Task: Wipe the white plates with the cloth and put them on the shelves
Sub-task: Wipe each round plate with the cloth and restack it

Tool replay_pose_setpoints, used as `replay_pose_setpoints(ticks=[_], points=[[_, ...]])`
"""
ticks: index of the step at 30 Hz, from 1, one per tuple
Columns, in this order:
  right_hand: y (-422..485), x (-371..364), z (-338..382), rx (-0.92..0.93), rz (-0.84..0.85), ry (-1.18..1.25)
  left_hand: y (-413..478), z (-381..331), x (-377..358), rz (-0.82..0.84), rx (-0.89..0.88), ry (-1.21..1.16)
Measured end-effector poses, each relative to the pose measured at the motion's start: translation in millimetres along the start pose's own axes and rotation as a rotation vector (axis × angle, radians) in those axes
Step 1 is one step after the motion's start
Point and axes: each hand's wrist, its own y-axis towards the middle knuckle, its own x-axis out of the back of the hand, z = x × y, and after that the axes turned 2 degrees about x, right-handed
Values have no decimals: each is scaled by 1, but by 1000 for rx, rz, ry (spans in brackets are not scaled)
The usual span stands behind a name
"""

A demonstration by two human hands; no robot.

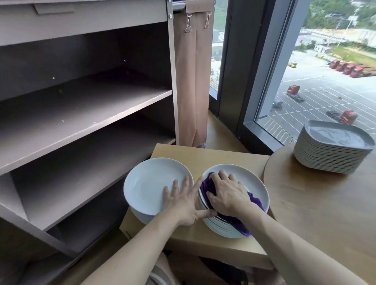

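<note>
Two stacks of round white plates sit on a small wooden table (205, 154). On the right stack (255, 186) lies a purple cloth (208, 188), and my right hand (228, 194) presses down on it with curled fingers. The cloth trails over the stack's near edge. My left hand (183, 199) lies flat with spread fingers on the near right rim of the left stack (150, 181), its thumb against the side of the right stack. The grey shelf unit (79, 117) stands to the left with bare shelves.
A tall stack of grey squarish plates (333, 145) stands on a round wooden table (316, 201) at the right. A brown fabric bag (194, 76) hangs on the shelf unit's right side. Large windows rise behind the tables.
</note>
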Motion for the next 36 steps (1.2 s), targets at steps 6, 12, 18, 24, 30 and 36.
replay_pose_setpoints(ticks=[6,12,18,24,30,36], points=[[-10,15,4,-7,141,58,1,1,0,-5,7,-35],[-28,24,-6,-2,184,84,-3,1,1,-13,-3,-52],[-41,26,-29,-42,158,-14,-5,2,3,-21,-20,-69],[-36,21,-47,-148,81,-112,-5,3,3,-6,-13,-58],[-17,14,-56,-206,14,-132,-3,2,2,2,-17,-23],[-2,5,-47,-132,-26,-167,-3,3,-2,-1,-16,-18]])
